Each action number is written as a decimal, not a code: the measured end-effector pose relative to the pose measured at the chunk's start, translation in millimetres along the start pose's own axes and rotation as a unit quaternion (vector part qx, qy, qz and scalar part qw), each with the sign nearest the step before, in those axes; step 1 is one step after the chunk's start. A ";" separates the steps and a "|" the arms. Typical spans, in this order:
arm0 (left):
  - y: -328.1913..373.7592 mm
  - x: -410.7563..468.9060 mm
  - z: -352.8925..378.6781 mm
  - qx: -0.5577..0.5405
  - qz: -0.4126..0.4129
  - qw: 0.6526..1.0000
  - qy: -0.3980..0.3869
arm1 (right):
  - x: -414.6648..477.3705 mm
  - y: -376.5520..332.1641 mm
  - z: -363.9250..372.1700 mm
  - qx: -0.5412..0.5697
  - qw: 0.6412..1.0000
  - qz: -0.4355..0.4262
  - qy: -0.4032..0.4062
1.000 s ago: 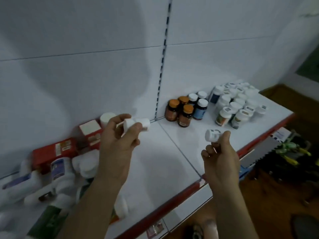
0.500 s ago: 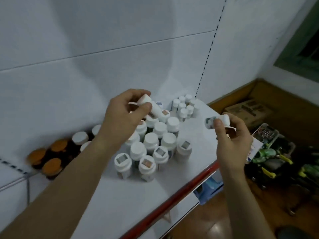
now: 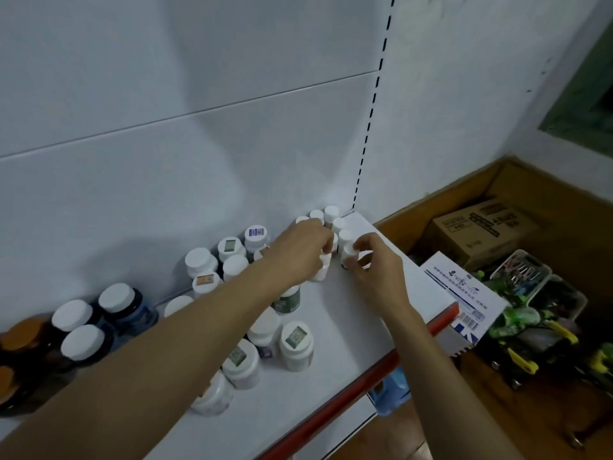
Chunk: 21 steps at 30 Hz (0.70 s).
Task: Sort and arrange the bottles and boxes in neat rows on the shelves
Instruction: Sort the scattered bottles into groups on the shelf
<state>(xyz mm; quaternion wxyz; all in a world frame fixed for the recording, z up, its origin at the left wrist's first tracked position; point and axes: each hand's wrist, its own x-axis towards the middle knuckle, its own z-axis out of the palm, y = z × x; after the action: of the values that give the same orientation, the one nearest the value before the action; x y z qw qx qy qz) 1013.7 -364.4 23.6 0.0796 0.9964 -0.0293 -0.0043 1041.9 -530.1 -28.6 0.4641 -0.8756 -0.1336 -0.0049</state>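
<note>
Bottles [image 3: 321,272] aloft a moment ago are down at the shelf [image 3: 348,330]. Left hand [image 3: 303,249] and right hand [image 3: 373,265] each pinch one, extending the row [image 3: 331,214] just beyond each grip.

Counted: three dark white-capped bottles [image 3: 87,343]; at least two orange-capped brown bottles [image 3: 18,330]; over a dozen white bottles [image 3: 296,340], some hidden; one cardboard box [image 3: 481,227].

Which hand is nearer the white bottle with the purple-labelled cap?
Left. The left hand is just right of the white purple-labelled bottle; the right hand is farther right.
</note>
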 end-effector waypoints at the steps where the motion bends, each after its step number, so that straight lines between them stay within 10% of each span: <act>1: 0.5 1.2 -1.0 0.000 0.001 1.000 0.001 | -0.1 0.9 1.4 0.002 1.000 0.002 -0.004; 12: -45.6 -84.5 -40.0 -0.052 -0.015 0.992 0.115 | -48.5 -35.4 -5.6 0.045 0.997 -0.005 0.070; 21: -148.6 -337.2 -46.6 -0.013 -0.261 0.918 0.298 | -98.6 -177.9 78.2 0.056 0.972 -0.203 -0.103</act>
<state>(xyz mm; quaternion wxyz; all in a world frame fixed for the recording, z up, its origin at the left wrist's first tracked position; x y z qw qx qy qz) 686.3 -190.6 47.4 0.0933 0.9227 0.2568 0.2721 895.4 -394.2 58.2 0.4859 -0.7985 -0.3554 -0.0012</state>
